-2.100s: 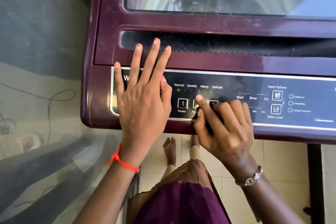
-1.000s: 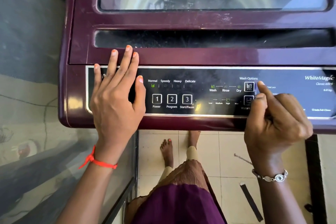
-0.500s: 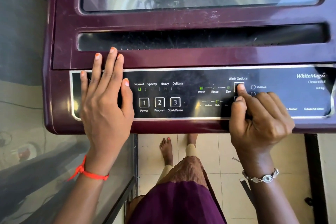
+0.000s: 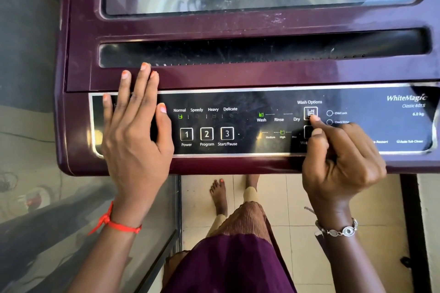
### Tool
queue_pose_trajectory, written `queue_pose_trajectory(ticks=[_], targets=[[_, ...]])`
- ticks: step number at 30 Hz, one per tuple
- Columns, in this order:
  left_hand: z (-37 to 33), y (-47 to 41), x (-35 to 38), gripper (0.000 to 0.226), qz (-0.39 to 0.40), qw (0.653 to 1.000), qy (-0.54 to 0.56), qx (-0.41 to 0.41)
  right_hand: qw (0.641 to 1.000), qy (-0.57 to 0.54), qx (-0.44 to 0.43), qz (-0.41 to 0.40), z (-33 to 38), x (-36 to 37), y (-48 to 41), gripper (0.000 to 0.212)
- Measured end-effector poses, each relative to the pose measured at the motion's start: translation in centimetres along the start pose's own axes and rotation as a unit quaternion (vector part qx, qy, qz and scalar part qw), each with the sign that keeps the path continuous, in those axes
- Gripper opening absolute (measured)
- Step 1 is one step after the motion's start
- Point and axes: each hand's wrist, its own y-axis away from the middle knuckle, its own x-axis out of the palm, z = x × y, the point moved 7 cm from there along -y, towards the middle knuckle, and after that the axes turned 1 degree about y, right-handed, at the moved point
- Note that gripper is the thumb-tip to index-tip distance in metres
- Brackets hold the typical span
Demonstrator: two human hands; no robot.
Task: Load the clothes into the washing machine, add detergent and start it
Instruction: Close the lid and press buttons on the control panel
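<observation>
Right hand unmoved, fingertip on Wash Options button

pale tiled floor below, grey glossy surface at left, daylight reflecting.

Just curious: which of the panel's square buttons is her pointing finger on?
The Wash Options button, top right square. Her right hand touches its lower edge; buttons 1, 2, 3 sit untouched.
</observation>
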Motion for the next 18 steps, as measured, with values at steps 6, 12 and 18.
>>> queue_pose_trajectory(ticks=[6,12,18], targets=[[0.03,0.01,0.03,0.041,-0.001,1.000,0.006,-0.003,0.999,-0.041,0.002,0.001,0.07,-0.20,-0.05,0.024],[0.02,-0.03,-0.09,0.041,-0.005,1.000,0.009,-0.005,0.997,-0.074,-0.014,-0.001,0.26,-0.44,-0.16,0.025],[0.06,0.06,0.05,0.042,-0.003,1.000,0.010,-0.010,0.996,-0.088,0.001,-0.014,0.00,-0.85,-0.07,0.024]])
